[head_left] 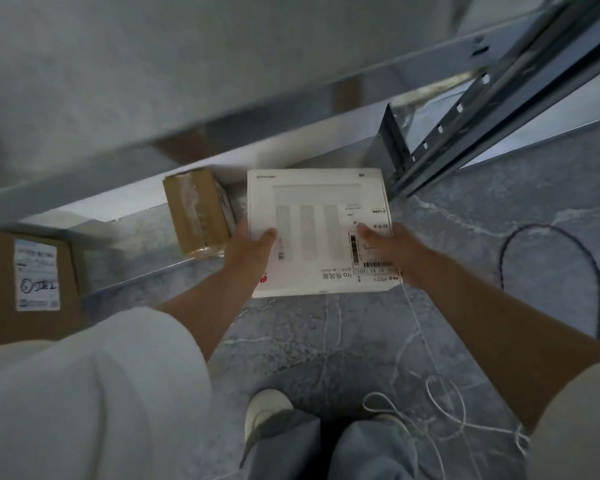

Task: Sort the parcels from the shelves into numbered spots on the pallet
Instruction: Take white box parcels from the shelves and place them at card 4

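A flat box [317, 233] is held over the floor [326, 341], just in front of the bottom shelf [146, 271], with the left hand [248, 252] on its left edge and the right hand [392, 251] on its right edge. Left of it, a small carton [198, 211] sits at the shelf's front edge. Farther left on the shelf lies a labelled carton [32, 285]. A shelf post [392, 150] stands behind the box to the right. A cable [593, 271] loops on the floor at the right.

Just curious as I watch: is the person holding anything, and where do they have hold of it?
Yes: a flat white box, gripped at its near left edge by the left hand and near right edge by the right hand, thumbs on top.
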### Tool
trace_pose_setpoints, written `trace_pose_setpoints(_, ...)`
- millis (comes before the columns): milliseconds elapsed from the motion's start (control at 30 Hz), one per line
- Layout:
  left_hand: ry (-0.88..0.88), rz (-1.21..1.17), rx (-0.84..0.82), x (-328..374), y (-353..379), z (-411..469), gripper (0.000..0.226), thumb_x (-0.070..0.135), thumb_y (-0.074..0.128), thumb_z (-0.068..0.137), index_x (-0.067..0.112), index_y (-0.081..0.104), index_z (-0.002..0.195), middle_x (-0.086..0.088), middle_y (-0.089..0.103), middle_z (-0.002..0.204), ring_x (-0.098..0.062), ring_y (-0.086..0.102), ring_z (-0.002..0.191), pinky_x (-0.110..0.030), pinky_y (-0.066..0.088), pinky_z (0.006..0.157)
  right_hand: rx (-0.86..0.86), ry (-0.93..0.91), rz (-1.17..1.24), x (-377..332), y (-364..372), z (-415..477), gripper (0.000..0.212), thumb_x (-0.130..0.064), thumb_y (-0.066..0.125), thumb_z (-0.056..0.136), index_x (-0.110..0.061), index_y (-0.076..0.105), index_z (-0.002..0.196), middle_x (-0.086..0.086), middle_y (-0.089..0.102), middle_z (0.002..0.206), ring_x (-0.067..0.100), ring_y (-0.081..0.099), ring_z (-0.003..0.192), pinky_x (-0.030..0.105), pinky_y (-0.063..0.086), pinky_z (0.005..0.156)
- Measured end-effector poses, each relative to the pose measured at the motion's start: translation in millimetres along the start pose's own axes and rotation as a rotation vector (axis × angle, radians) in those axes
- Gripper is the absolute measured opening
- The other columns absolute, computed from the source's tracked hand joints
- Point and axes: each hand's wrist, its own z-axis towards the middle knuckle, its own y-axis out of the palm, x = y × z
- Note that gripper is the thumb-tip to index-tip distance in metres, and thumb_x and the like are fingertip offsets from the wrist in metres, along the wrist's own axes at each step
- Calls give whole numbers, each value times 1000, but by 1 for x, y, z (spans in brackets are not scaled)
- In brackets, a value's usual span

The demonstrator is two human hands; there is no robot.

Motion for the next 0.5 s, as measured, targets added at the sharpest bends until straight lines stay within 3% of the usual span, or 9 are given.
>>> trace_pose_setpoints(167,-13,97,17,33,-24,-64,43,26,53,94,23,44,136,-2,60,113,-23,57,96,-34,50,83,95,81,140,-6,4,-83,60,-38,76,78,-15,43,122,5,61,114,27,61,104,42,52,86)
trace_pose_setpoints(267,6,117,-9,54,-40,-102,42,28,53,95,23,46,136,-3,61,113,-25,59,97,-26,48,62,108,78,135,-18,-12,-130,62,-40,79,75,-17,41,118,6,61,114,29,61,103,49,52,91)
trace_pose_setpoints(333,19,96,-18,68,-51,-133,41,27,56,94,21,50,134,-3,63,115,-26,61,100,-23,45,59,101,88,126,-25,-25,-162,58,-38,78,76,-18,40,116,6,61,110,28,62,100,48,53,88)
trace_pose_setpoints(433,51,106,-38,87,-66,-183,40,27,58,93,17,52,131,-7,64,117,-27,62,103,-31,50,77,86,56,106,-34,-46,-213,30,-30,75,81,-16,56,100,3,67,97,20,65,84,36,55,71)
trace_pose_setpoints(500,67,134,-51,97,-74,-216,39,29,56,93,18,52,130,-6,64,115,-25,61,100,-27,49,69,53,30,70,-36,-63,-246,20,-26,75,82,-16,67,98,4,73,95,22,69,82,39,57,74)
